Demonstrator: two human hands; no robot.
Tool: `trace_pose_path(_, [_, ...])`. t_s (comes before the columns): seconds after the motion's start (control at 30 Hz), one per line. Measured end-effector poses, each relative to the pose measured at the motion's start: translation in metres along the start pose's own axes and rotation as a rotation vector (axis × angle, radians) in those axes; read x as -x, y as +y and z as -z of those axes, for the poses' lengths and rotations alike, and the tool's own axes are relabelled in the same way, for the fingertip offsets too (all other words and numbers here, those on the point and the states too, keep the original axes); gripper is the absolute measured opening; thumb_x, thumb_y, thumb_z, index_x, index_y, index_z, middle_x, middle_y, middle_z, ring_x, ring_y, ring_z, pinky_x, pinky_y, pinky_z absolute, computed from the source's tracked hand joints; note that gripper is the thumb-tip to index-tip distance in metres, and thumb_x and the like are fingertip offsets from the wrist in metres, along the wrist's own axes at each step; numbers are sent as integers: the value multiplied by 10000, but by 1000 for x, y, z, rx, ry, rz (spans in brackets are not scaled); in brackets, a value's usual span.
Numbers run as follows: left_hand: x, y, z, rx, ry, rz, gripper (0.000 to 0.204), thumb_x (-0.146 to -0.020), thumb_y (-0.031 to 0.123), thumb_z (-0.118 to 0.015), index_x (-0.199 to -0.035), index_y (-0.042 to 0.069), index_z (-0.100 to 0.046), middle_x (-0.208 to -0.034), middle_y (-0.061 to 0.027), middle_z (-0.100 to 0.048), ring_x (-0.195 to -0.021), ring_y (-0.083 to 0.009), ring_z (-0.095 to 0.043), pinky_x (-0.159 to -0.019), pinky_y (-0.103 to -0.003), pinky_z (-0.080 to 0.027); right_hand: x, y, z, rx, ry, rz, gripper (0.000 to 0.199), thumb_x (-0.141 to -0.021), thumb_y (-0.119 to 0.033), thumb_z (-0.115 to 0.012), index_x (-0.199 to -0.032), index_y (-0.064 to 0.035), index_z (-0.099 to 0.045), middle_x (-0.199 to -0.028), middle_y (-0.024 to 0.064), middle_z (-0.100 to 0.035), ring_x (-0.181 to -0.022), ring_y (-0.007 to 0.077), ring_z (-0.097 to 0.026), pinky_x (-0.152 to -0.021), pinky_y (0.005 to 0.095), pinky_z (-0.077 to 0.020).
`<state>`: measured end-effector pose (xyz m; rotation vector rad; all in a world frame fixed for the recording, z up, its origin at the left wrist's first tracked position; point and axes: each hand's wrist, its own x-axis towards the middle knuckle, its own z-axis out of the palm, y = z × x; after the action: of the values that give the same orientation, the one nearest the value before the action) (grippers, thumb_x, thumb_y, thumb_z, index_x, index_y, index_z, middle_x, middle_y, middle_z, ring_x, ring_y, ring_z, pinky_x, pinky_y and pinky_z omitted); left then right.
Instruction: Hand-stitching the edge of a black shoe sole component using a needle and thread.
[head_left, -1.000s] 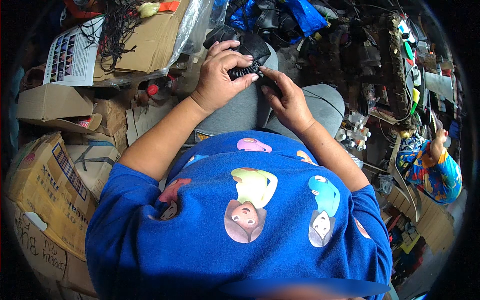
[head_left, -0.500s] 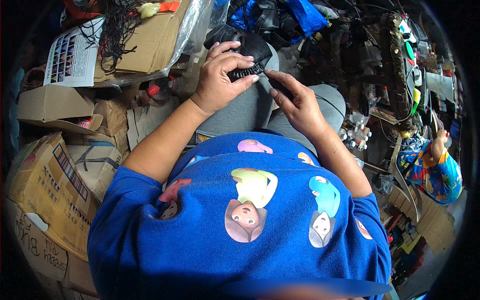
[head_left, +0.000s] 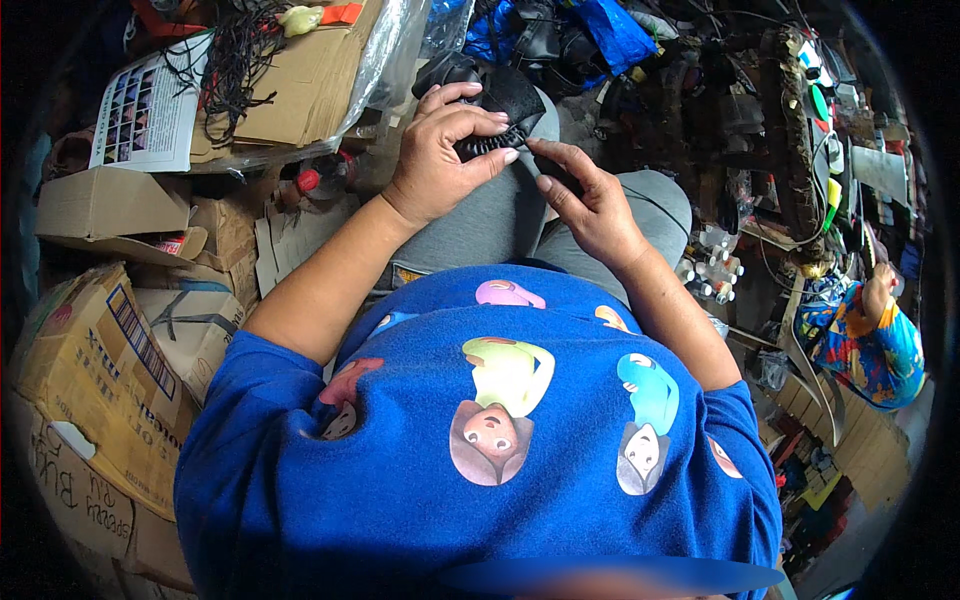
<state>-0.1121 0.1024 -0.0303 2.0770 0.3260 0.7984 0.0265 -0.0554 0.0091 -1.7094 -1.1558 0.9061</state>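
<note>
A black leather shoe with a row of thick stitches or gathers along its edge rests over my grey-clad left knee. My left hand is closed on it, fingers over the top and thumb beside the stitched edge. Close to that edge, on the right, my right hand is closed with thumb and index finger near each other. A slender dark thing lies in its grip, mostly hidden by the fingers. From behind this hand a thin black cord runs over my right knee.
To the left stand cardboard boxes, a red-capped bottle and brown card sheets bearing black laces. Small bottles and a cluttered rack are on the right. Another person's patterned sleeve shows at far right.
My right thumb and index finger have shifted slightly at the stitched edge. The shoe has tilted a little; my left hand keeps its hold.
</note>
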Motion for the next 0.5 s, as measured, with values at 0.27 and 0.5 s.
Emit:
trace_pose_path(0.27, [-1,2,-3,-25,31,8,228,-657,86,-772,-857,53,-667,-961,-48,-669,-1117,-252,-508,-978,-381,-372,1,-1,-13,143,84,11,343,-857,-106,-582,-1190,-67,-513,-1098,172,-597,-1043,278,-589,-876,340,-450])
trace_pose_path(0.5, [-3,5,-6,-122,49,-25,223,-642,113,-784,-821,55,-666,-946,-49,-670,-1095,-255,-529,-972,-384,-379,1,-2,-16,-47,42,-193,373,-885,-134,-563,-1236,-83,-448,-985,145,-601,-937,245,-602,-785,369,-478])
